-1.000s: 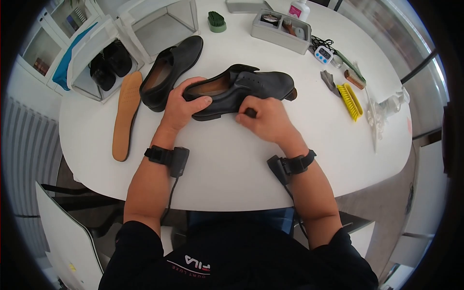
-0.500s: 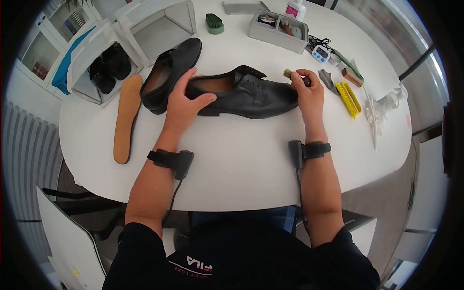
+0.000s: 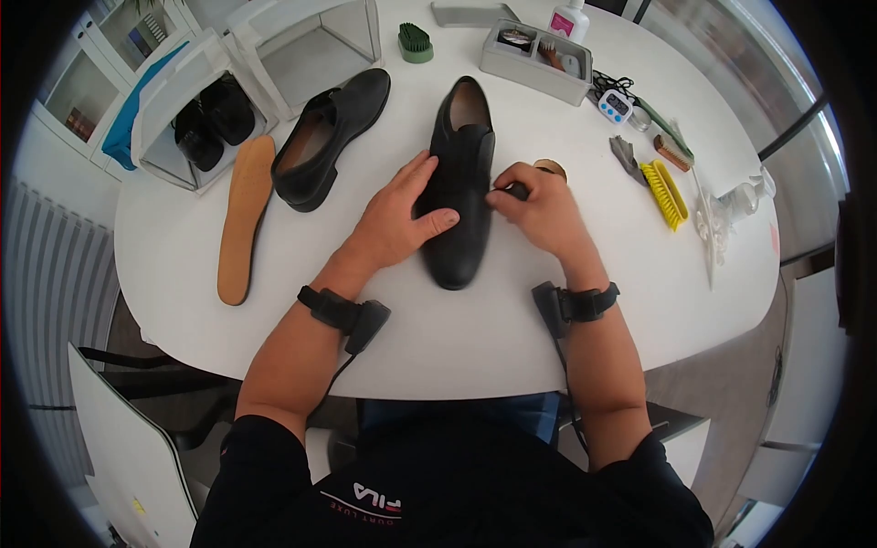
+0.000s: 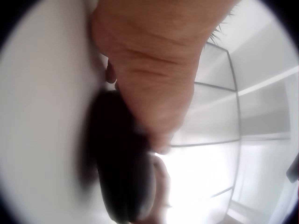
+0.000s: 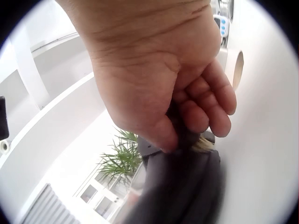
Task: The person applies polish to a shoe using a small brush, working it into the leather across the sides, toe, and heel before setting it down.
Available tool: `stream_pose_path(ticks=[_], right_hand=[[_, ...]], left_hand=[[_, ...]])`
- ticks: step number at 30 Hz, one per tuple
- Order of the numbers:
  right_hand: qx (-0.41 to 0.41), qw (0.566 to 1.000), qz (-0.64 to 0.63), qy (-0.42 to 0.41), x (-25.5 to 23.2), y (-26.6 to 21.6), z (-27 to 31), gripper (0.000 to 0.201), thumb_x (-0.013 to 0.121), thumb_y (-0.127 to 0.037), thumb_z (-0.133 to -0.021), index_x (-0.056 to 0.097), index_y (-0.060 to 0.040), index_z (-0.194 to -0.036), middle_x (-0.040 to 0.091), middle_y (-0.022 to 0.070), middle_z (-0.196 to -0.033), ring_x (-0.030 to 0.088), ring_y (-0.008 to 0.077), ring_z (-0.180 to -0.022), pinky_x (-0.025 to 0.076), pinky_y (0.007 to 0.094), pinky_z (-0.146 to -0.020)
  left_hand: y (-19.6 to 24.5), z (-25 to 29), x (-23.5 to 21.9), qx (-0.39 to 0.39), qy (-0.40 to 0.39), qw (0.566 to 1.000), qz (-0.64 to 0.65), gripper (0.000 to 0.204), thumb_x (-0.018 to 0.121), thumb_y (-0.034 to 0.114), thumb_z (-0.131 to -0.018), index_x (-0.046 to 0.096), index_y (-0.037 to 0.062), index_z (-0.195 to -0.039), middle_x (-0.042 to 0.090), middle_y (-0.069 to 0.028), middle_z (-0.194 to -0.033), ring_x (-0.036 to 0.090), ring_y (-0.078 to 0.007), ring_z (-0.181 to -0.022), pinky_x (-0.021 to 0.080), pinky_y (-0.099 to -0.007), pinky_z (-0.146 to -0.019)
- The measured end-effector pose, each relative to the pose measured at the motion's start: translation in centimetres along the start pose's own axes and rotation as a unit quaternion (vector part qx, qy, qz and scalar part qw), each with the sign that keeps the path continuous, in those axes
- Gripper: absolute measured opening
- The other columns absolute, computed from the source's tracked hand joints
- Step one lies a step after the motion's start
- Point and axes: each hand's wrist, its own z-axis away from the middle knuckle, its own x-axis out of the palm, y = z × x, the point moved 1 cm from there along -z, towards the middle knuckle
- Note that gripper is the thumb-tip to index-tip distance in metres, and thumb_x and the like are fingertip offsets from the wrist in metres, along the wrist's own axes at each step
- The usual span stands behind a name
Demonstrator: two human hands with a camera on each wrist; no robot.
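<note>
A black leather shoe (image 3: 470, 192) lies mid-table with its toe toward the person. My left hand (image 3: 393, 219) holds it, fingers along its left side and thumb across the upper. On the shoe's other side, my right hand (image 3: 545, 208) pinches a small brush (image 3: 518, 191) with a dark handle. Its pale bristles (image 5: 203, 145) meet the shoe's edge in the right wrist view. Just behind the right hand sits a round brown-topped thing (image 3: 551, 168), partly hidden. The second black shoe (image 3: 365, 99) rests farther back on the left.
At left lie a tan insole (image 3: 243, 224) and an open box (image 3: 160, 151) holding dark shoes. A green brush (image 3: 415, 46) and a grey tin (image 3: 534, 71) stand at the back. Rightward are a timer (image 3: 615, 106), a yellow brush (image 3: 664, 194) and crumpled plastic (image 3: 722, 224).
The shoe has turned from lying sideways to toe toward the person. The left hand has shifted from its heel to its front part; the right hand has moved from the toe to the side, keeping the brush.
</note>
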Motion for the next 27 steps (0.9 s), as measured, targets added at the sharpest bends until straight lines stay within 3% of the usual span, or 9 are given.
stream_pose_path(ticks=[6,8,12,14,17,20,22,25,27], right_hand=[[-0.038,0.99,-0.124,-0.048,1.6,0.1,0.1,0.025,0.081,-0.025,-0.093,0.073,-0.0046,-0.104,0.074,0.013,-0.081,0.071,0.0255,-0.074,0.054,0.0369,-0.07],[-0.086,0.993,-0.078,0.013,1.8,0.6,-0.2,0.026,0.08,-0.024,-0.096,0.072,-0.0037,-0.109,0.075,0.0114,-0.084,0.069,0.0221,-0.071,0.054,0.0358,-0.07],[-0.059,0.987,0.013,0.149,1.9,2.2,-1.3,0.027,0.081,-0.023,-0.096,0.071,-0.0022,-0.111,0.074,0.0072,-0.083,0.065,0.0161,-0.069,0.053,0.0324,-0.067],[0.025,0.968,-0.184,0.167,1.5,2.4,-1.6,0.027,0.08,-0.023,-0.098,0.071,-0.0019,-0.111,0.07,0.0033,-0.08,0.062,0.0115,-0.066,0.052,0.0297,-0.062],[0.021,0.97,-0.22,0.105,1.6,2.2,-1.2,0.024,0.079,-0.021,-0.098,0.07,-0.002,-0.109,0.068,0.0017,-0.079,0.059,0.0092,-0.065,0.05,0.0271,-0.059],[-0.009,0.976,-0.212,0.049,2.2,2.1,-0.9,0.023,0.079,-0.02,-0.098,0.069,-0.0023,-0.108,0.07,0.0023,-0.082,0.059,0.01,-0.067,0.05,0.0277,-0.064],[-0.014,0.986,-0.161,0.034,2.2,1.5,-0.6,0.024,0.08,-0.021,-0.097,0.069,-0.0031,-0.107,0.071,0.0039,-0.083,0.06,0.0111,-0.07,0.051,0.0292,-0.067],[-0.02,0.985,-0.167,0.035,2.2,1.2,-0.5,0.026,0.082,-0.023,-0.095,0.07,-0.0037,-0.107,0.072,0.0075,-0.083,0.063,0.0143,-0.072,0.052,0.0311,-0.068],[-0.028,0.989,-0.138,0.041,2.2,1.0,-0.4,0.027,0.082,-0.026,-0.095,0.07,-0.0048,-0.107,0.073,0.0089,-0.083,0.065,0.017,-0.073,0.053,0.0324,-0.069]], left_hand=[[0.3,-0.1,-2.7,-0.029,0.024,0.999,-0.016,0.1,0.08,0.063,-0.085,0.051,-0.0069,-0.151,0.049,-0.0284,-0.157,0.051,-0.0406,-0.144,0.042,-0.0433,-0.12],[1.6,-0.1,-3.4,-0.088,-0.04,0.994,-0.044,0.11,0.084,0.066,-0.077,0.05,-0.0071,-0.152,0.052,-0.0266,-0.156,0.052,-0.0389,-0.144,0.042,-0.0431,-0.119],[4.6,0.4,-2.6,-0.114,-0.083,0.976,-0.164,0.106,0.088,0.043,-0.072,0.044,-0.006,-0.156,0.047,-0.0256,-0.159,0.049,-0.0377,-0.146,0.043,-0.0394,-0.118],[4.5,0.2,-2.7,-0.131,-0.09,0.976,-0.146,0.101,0.085,0.035,-0.073,0.044,-0.004,-0.157,0.045,-0.0249,-0.161,0.048,-0.0386,-0.147,0.042,-0.0404,-0.119],[2.4,0.3,-3.0,-0.096,-0.084,0.989,-0.076,0.099,0.084,0.034,-0.073,0.046,-0.0014,-0.157,0.045,-0.0236,-0.162,0.047,-0.0387,-0.148,0.041,-0.0416,-0.12],[2.5,0.3,-3.5,-0.068,-0.045,0.972,-0.221,0.098,0.084,0.033,-0.072,0.047,0.0019,-0.157,0.046,-0.0215,-0.162,0.048,-0.038,-0.147,0.042,-0.0421,-0.119],[4.2,0.6,-3.7,-0.114,-0.056,0.925,-0.357,0.094,0.084,0.031,-0.071,0.051,0.0052,-0.156,0.048,-0.0195,-0.161,0.052,-0.0375,-0.143,0.046,-0.0435,-0.115],[6.5,-0.2,-3.4,-0.23,-0.145,0.91,-0.312,0.096,0.087,0.032,-0.067,0.054,0.0073,-0.153,0.051,-0.0187,-0.158,0.057,-0.0351,-0.138,0.049,-0.0443,-0.111],[5.4,-0.1,-3.6,-0.184,-0.118,0.929,-0.3,0.096,0.088,0.032,-0.065,0.055,0.0054,-0.151,0.057,-0.019,-0.151,0.061,-0.035,-0.131,0.051,-0.0436,-0.108]])
